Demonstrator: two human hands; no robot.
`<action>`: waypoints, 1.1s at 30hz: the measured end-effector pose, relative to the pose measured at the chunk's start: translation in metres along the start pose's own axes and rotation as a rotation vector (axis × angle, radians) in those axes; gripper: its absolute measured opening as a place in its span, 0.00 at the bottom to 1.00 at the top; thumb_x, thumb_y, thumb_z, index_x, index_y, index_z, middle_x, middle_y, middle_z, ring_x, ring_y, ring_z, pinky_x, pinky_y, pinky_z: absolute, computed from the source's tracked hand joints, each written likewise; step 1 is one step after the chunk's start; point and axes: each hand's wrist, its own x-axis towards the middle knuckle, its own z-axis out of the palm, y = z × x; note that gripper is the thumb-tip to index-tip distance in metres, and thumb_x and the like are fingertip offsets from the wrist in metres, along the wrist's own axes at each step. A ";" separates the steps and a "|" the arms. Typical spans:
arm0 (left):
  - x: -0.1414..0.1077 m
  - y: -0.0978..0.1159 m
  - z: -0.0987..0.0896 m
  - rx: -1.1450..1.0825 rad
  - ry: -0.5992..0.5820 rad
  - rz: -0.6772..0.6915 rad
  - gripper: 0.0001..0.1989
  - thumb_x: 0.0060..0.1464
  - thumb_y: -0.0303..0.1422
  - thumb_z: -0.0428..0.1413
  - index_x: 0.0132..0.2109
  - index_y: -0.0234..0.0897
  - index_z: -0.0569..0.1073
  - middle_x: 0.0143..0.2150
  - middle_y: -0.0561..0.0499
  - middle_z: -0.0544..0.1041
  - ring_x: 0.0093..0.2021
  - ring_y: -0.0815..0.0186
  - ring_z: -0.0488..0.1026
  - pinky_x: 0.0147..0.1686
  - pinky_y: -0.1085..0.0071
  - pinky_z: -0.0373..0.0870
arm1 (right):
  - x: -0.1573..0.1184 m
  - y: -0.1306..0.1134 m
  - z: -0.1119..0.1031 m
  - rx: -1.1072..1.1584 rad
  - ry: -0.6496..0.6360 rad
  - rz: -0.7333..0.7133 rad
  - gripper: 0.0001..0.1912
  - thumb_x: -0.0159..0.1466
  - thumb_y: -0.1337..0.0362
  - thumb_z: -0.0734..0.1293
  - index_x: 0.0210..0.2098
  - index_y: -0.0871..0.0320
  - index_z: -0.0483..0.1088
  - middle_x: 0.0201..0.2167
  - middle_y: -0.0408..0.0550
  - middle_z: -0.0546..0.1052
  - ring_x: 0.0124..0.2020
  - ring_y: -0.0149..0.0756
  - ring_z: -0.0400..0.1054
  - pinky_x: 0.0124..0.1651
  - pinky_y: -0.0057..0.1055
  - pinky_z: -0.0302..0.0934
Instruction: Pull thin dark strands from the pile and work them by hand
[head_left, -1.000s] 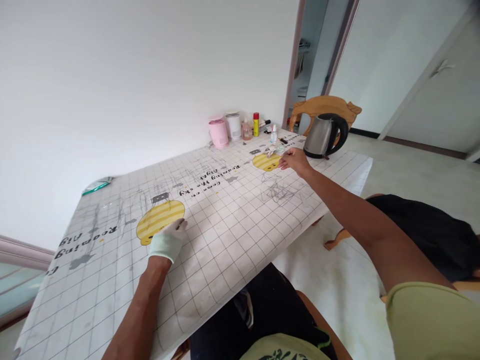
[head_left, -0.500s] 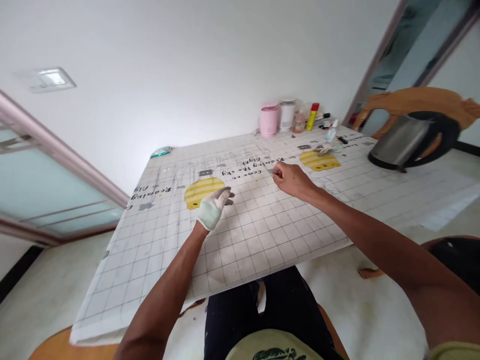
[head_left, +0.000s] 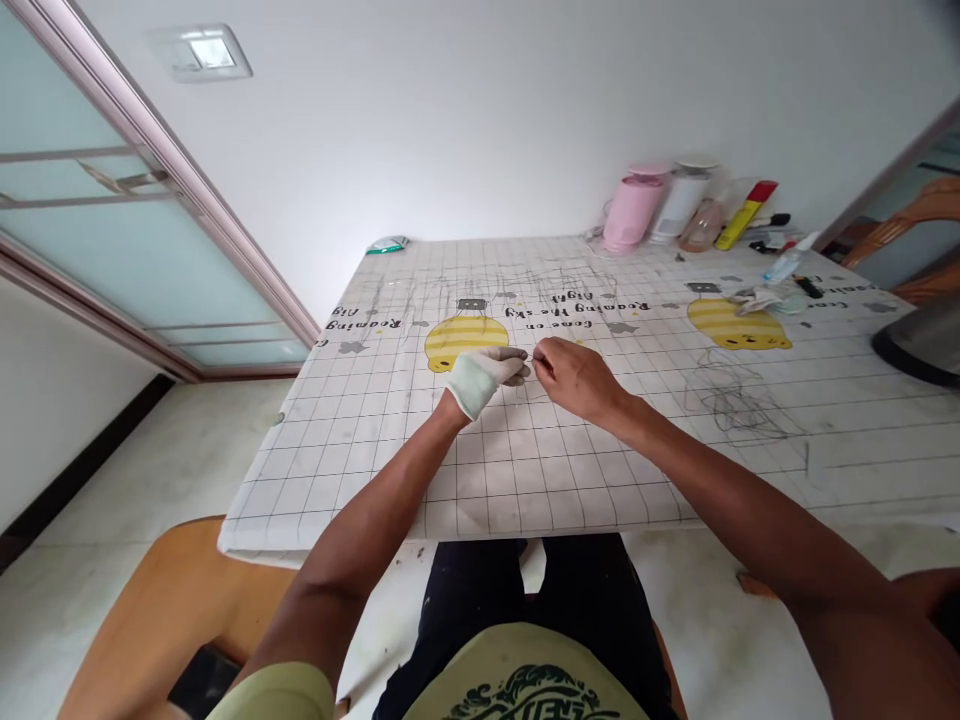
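My left hand point(head_left: 491, 375) wears a pale glove with grey fingertips. Its fingers are pressed together, pointing right, above the gridded tablecloth point(head_left: 480, 490). My right hand point(head_left: 577, 380) is bare and curled into a pinch just beside the left fingertips. Whatever lies between the fingers of either hand is too small to make out. A yellow striped balloon figure point(head_left: 466, 338) printed on the cloth shows behind the left hand.
A crumpled glove point(head_left: 757, 298) lies at the right near a small clear bottle point(head_left: 787, 262). Along the wall stand a pink container point(head_left: 634, 212), a white container point(head_left: 681, 205) and a yellow-red can point(head_left: 744, 218). A metal kettle point(head_left: 926, 340) sits at the right edge. A green packet point(head_left: 387, 245) lies back left.
My view has swung left and down. Both hands have come together, the right fingers now beside the gloved left fingertips; before, a wide gap separated them.
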 end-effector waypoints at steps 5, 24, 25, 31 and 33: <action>0.005 -0.003 -0.006 0.023 0.012 0.034 0.11 0.61 0.27 0.57 0.47 0.32 0.84 0.31 0.50 0.81 0.30 0.70 0.75 0.36 0.72 0.76 | 0.002 0.005 0.008 0.275 0.046 0.108 0.05 0.73 0.63 0.64 0.38 0.52 0.68 0.33 0.47 0.77 0.34 0.40 0.71 0.38 0.36 0.62; 0.003 -0.001 -0.014 0.306 -0.007 0.047 0.16 0.66 0.32 0.54 0.53 0.37 0.84 0.26 0.55 0.76 0.27 0.71 0.71 0.29 0.75 0.67 | -0.002 0.001 0.037 0.149 0.226 0.085 0.18 0.78 0.55 0.59 0.33 0.54 0.67 0.23 0.43 0.70 0.24 0.34 0.59 0.31 0.34 0.49; 0.003 -0.001 -0.015 0.328 -0.013 0.043 0.16 0.66 0.33 0.54 0.53 0.37 0.85 0.26 0.55 0.76 0.28 0.70 0.71 0.28 0.75 0.66 | -0.004 0.001 0.037 0.173 0.217 0.081 0.18 0.78 0.54 0.60 0.33 0.54 0.67 0.22 0.42 0.68 0.24 0.34 0.58 0.30 0.34 0.48; 0.002 0.003 -0.022 0.331 -0.051 0.040 0.14 0.64 0.30 0.56 0.51 0.37 0.85 0.26 0.55 0.77 0.27 0.70 0.71 0.29 0.75 0.68 | -0.011 0.002 0.024 0.590 0.094 0.210 0.24 0.73 0.43 0.68 0.30 0.54 0.70 0.21 0.40 0.66 0.23 0.32 0.56 0.27 0.32 0.51; 0.002 0.004 -0.022 0.217 -0.080 0.033 0.12 0.64 0.29 0.57 0.49 0.34 0.85 0.25 0.54 0.77 0.27 0.71 0.71 0.30 0.75 0.69 | -0.012 0.002 0.020 0.762 0.043 0.286 0.24 0.70 0.41 0.70 0.31 0.54 0.74 0.19 0.39 0.65 0.21 0.32 0.57 0.25 0.32 0.54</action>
